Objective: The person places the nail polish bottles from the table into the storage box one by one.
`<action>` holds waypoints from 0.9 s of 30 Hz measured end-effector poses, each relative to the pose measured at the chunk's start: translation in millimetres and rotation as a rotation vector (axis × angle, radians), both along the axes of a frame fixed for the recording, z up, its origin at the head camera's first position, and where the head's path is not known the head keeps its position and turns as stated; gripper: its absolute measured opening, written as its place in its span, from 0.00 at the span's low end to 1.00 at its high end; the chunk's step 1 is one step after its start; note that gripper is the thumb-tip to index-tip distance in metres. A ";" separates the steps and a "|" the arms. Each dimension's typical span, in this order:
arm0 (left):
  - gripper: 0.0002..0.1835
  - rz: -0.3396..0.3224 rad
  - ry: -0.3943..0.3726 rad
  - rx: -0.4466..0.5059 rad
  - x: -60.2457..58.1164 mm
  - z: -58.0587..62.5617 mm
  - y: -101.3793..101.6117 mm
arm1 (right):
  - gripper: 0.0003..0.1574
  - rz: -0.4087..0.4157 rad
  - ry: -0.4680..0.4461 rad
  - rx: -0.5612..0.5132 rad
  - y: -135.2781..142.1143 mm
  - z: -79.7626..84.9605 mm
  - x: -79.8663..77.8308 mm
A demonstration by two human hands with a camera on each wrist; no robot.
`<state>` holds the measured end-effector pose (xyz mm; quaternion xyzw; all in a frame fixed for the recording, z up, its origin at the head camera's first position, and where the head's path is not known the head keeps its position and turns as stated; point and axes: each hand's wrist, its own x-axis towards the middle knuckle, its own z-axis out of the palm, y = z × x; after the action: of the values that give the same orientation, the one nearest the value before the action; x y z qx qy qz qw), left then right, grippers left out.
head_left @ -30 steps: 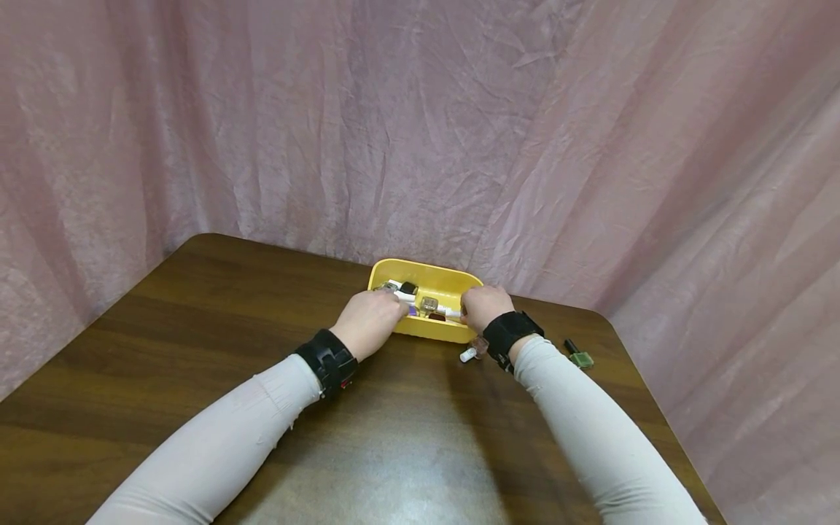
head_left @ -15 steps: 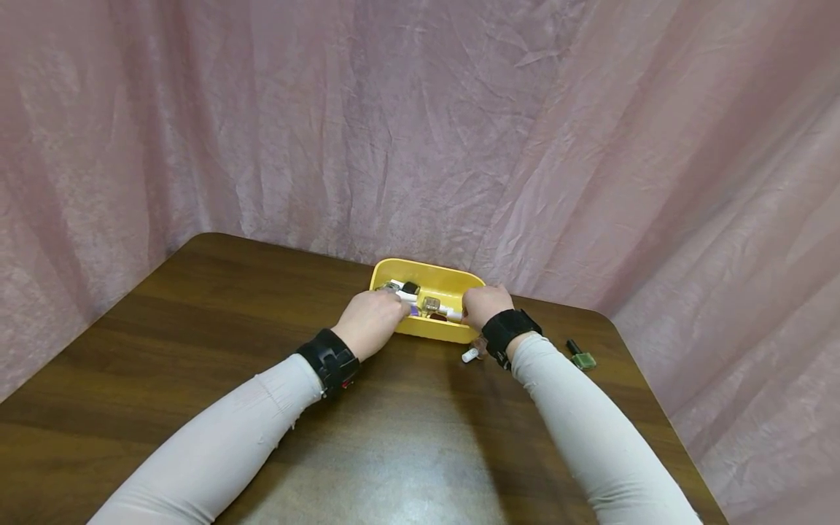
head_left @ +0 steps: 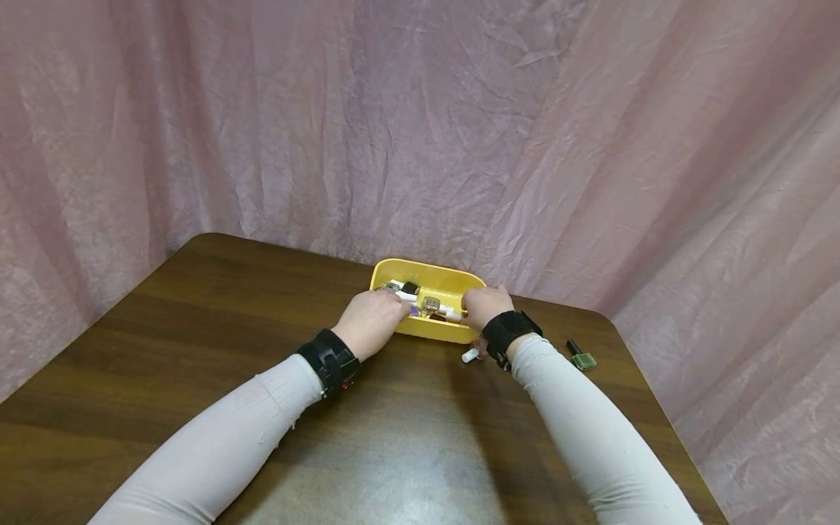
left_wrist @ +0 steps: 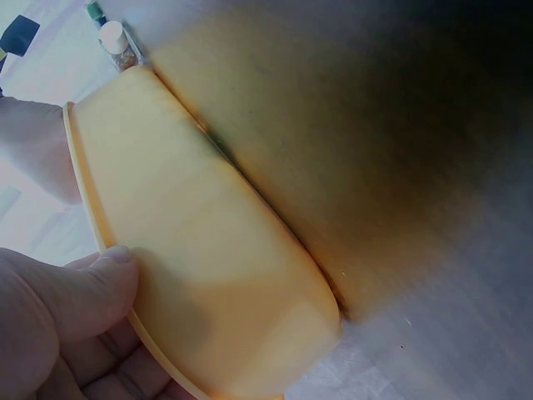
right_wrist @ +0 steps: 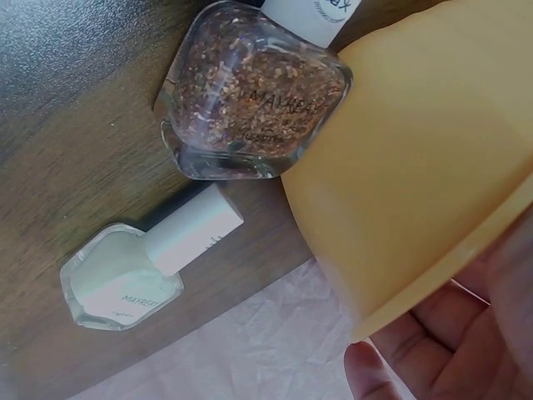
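Observation:
A yellow plastic bin (head_left: 433, 332) stands near the table's back edge, with several nail polish bottles (head_left: 430, 305) inside. At its left end my left hand (head_left: 370, 321) grips the rim; in the left wrist view the thumb (left_wrist: 117, 271) presses the outer wall and the fingers curl over to the inside. My right hand (head_left: 487, 306) holds the rim at the right end, its fingers (right_wrist: 445, 325) bent about the edge. Against the bin's front right lies a glitter nail polish bottle (right_wrist: 258, 92) with a white cap (head_left: 469, 355).
A pale nail polish bottle (right_wrist: 125, 275) with a white cap lies beside the glitter one in the right wrist view. Farther right on the brown wooden table (head_left: 197, 328) is a green nail polish bottle (head_left: 582, 361) with a black cap. A pink curtain (head_left: 420, 131) hangs behind.

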<state>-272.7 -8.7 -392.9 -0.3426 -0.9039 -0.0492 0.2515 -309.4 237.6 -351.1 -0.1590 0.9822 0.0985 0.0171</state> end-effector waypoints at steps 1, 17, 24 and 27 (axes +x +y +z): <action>0.12 0.000 0.001 0.001 0.0 -0.1 0.1 | 0.09 -0.002 -0.002 0.001 0.1 -0.2 0.1; 0.12 0.004 -0.011 -0.006 -0.1 -0.1 0.6 | 0.20 0.063 0.077 -0.087 9.3 -4.8 3.4; 0.12 0.005 -0.002 -0.005 -0.1 1.1 0.1 | 0.29 0.081 0.135 -0.197 21.1 -6.8 8.5; 0.12 0.004 -0.001 -0.004 -0.2 1.6 -0.4 | 0.32 0.090 0.167 -0.244 25.9 -6.4 13.4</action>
<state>-272.9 -9.1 -391.3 -0.3412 -0.9048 -0.0470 0.2503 -296.1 263.5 -357.4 -0.1948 0.9768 -0.0079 -0.0887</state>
